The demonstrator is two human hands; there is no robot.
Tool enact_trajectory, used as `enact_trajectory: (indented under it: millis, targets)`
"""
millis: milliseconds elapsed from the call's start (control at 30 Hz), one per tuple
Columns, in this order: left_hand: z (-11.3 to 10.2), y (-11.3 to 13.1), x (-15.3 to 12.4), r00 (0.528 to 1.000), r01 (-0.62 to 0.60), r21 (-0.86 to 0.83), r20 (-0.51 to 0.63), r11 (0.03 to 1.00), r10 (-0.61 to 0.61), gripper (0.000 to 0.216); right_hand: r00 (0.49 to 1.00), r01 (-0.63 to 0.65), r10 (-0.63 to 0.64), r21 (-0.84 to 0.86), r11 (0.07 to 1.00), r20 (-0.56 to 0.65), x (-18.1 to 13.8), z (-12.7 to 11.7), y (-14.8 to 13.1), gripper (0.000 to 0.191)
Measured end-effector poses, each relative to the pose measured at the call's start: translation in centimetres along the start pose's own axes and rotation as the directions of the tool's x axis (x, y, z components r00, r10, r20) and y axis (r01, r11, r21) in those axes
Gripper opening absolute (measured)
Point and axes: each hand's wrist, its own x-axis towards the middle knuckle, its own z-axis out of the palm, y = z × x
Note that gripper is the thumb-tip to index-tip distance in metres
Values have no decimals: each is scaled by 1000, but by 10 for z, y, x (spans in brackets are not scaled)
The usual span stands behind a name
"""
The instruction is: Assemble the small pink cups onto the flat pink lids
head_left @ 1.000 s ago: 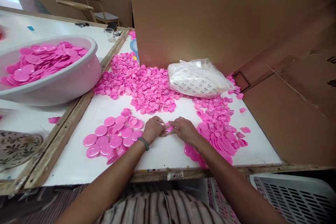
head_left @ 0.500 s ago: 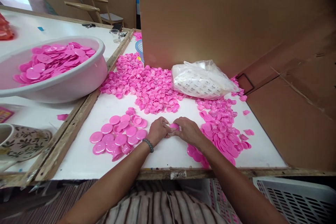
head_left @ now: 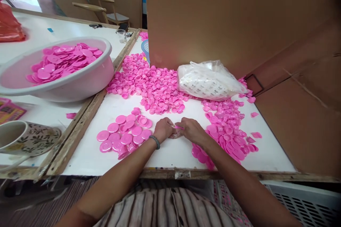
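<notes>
The left hand (head_left: 164, 130) and right hand (head_left: 192, 130) almost meet, both pinching a small pink piece (head_left: 179, 127) between their fingertips, nearer the person than the plastic bag (head_left: 210, 81). Loose pink discs (head_left: 126, 139) lie left of and nearer than the bag; a pink heap (head_left: 157, 88) spreads along its left; another pile (head_left: 226, 131) lies on its near side.

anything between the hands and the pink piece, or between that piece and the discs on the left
Nothing visible separates the left hand or right hand from the pink piece they hold, though they partly hide it. Between it and the pink discs, the left hand itself stands.
</notes>
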Motion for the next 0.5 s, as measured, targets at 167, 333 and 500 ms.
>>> enact_trajectory:
  millis: [167, 333, 500]
  targets:
    - [-1, -4, -8, 988, -151, 14, 30, 988, 151, 33, 982, -40, 71, 177, 983, -173, -23, -3, 7, 33]
    - [-29, 12, -54, 939, -342, 176, 12, 923, 345, 24, 920, -268, 269, 45, 962, -286, -58, -14, 24, 22]
    - [-90, 25, -103, 839, -350, 407, -265, 844, 475, 32, 981, -140, 130, -60, 988, -141, -58, 0, 19, 7]
